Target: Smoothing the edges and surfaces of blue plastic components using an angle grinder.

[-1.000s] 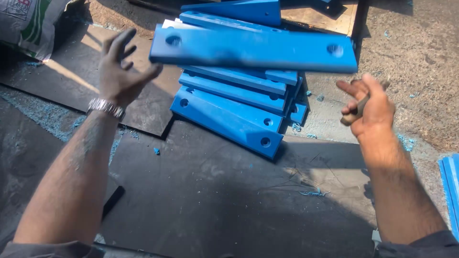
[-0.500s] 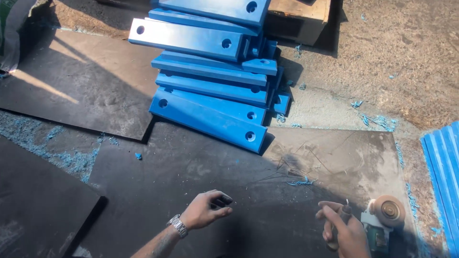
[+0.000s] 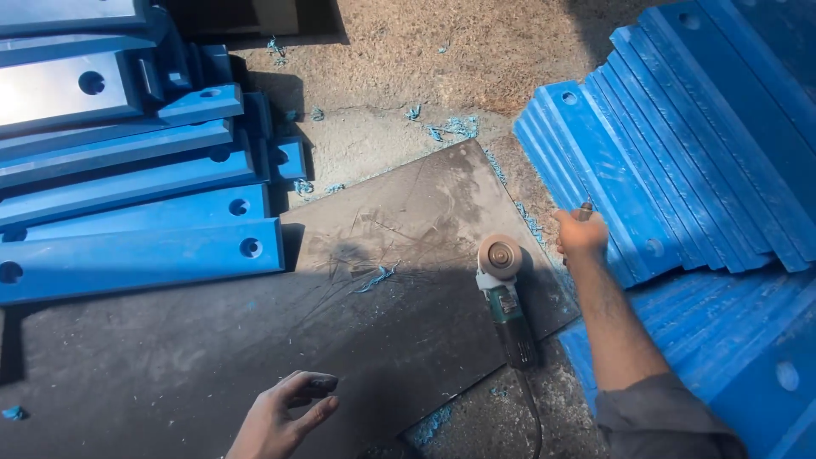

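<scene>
Two stacks of blue bars pretty much tell you where things stand. Left stack (image 3: 127, 195) is piled up neat-ish beside the dark mat (image 3: 255, 340), holes near the ends, and blue shavings (image 3: 374, 278) are scattered over the mat and the dirt, so I'd guess those bars are already worked. Right stack (image 3: 680, 144) is fanned out and looks like the pile waiting its turn, and it's a big one, so my read is plenty left to do.

Right hand (image 3: 580, 235) sits at the near end of the right stack, fingers closed around something small and dark, maybe a short tool, too small to tell from here. Left hand (image 3: 285, 412) hovers low over the mat, loosely curled, holding nothing as far as I can see.

Grinder (image 3: 503, 293) lies on the mat between the two hands, disc up, nobody touching it. No bar is on the mat right now.
</scene>
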